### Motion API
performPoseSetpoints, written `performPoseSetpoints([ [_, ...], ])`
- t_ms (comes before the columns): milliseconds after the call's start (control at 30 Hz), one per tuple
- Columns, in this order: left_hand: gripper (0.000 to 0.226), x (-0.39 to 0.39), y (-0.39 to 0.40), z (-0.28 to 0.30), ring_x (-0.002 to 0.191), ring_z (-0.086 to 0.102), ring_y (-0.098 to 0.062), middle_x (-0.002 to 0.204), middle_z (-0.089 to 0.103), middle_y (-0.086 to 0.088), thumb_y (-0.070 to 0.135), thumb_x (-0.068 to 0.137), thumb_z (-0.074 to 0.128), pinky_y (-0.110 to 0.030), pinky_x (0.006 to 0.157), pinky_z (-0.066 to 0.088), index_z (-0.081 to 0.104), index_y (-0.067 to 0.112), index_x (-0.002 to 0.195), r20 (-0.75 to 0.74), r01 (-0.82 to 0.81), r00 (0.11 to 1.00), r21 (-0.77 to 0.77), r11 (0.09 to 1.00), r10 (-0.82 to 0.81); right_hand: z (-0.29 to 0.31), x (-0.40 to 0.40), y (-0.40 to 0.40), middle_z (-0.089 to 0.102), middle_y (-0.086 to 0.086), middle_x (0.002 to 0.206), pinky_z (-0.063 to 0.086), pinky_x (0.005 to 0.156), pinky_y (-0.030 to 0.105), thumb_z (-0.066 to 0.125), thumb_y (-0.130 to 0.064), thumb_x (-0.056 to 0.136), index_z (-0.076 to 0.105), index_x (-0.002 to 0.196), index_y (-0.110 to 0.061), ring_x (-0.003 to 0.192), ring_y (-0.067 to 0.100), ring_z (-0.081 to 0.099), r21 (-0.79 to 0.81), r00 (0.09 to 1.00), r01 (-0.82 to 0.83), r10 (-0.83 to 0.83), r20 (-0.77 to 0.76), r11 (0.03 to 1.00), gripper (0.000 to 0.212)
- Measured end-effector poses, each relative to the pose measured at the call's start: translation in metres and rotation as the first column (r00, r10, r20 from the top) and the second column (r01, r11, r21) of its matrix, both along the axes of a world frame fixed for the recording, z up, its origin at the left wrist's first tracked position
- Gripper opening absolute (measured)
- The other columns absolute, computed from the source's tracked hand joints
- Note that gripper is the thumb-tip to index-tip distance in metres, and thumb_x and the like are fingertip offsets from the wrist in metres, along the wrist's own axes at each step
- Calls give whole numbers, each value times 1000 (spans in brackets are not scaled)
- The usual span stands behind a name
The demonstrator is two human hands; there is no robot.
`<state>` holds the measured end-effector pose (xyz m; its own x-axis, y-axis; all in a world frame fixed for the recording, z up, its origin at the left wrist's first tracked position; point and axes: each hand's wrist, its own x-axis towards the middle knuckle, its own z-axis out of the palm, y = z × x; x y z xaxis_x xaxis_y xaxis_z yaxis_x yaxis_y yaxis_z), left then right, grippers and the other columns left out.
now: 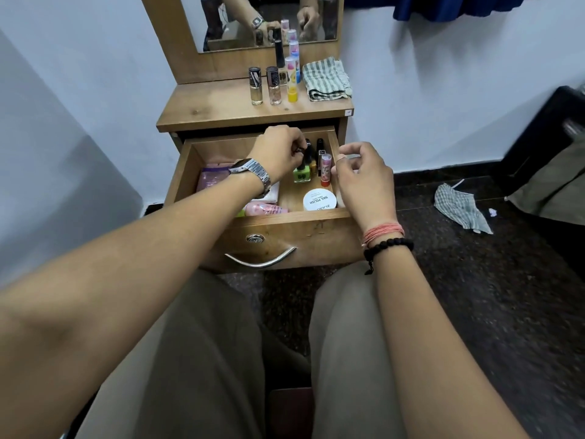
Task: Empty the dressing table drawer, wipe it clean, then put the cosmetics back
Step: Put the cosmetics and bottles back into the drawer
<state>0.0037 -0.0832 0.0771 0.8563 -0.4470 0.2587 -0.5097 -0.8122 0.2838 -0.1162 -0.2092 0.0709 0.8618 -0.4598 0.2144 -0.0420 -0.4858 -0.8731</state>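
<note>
Drawer (304, 223) stood pulled out at frame centre, cosmetics inside. Left hand (278, 153) pinched the black cap of the green nail polish bottle (302, 174), upright toward the drawer's right. Right hand (364, 179) hovered over the drawer's right edge, fingers loosely curled, apparently holding nothing.

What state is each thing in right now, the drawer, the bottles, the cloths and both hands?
Drawer: pulled open, cosmetics inside.
Green nail polish bottle: upright in drawer.
Left hand: pinching a dark bottle cap.
Right hand: loosely curled, holding nothing.
Nail polish remover tub: lid on.
Striped cloth: folded on tabletop.
Checked cloth: crumpled on floor.
</note>
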Motion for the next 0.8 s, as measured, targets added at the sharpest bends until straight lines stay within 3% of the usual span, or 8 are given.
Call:
performPoseSetpoints([
  [100, 21, 4, -8, -8, 96, 62, -23, 104, 66, -3, 15, 83, 60, -35, 84, 50, 68, 18, 103, -13, -19, 1000, 3, 1000, 19, 0, 0, -1, 65, -6, 88, 48, 82, 30, 50, -23, 94, 60, 110, -17, 94, 17, 64, -15, 1000, 0, 0, 7, 1000, 20],
  [367, 22, 11, -19, -14, 98, 62, -24, 105, 66, -3, 14, 83, 58, -34, 84, 49, 68, 19, 103, 0, -12, 1000, -17, 1000, 12, 0, 3, -1, 61, -10, 80, 43, 73, 25, 51, -25, 94, 59, 108, -19, 88, 15, 62, -35, 1000, 2, -2, 3, 999, 17],
  [800, 27, 13, -18, -15, 95, 61, -26, 107, 60, -2, 22, 85, 57, -40, 81, 51, 62, 22, 111, 53, 49, 997, 47, 998, -52, 0, 1, 0, 61, -10, 82, 49, 80, 34, 52, -26, 94, 60, 107, -20, 89, 18, 63, -22, 1000, 5, -5, 5, 1000, 17],
])
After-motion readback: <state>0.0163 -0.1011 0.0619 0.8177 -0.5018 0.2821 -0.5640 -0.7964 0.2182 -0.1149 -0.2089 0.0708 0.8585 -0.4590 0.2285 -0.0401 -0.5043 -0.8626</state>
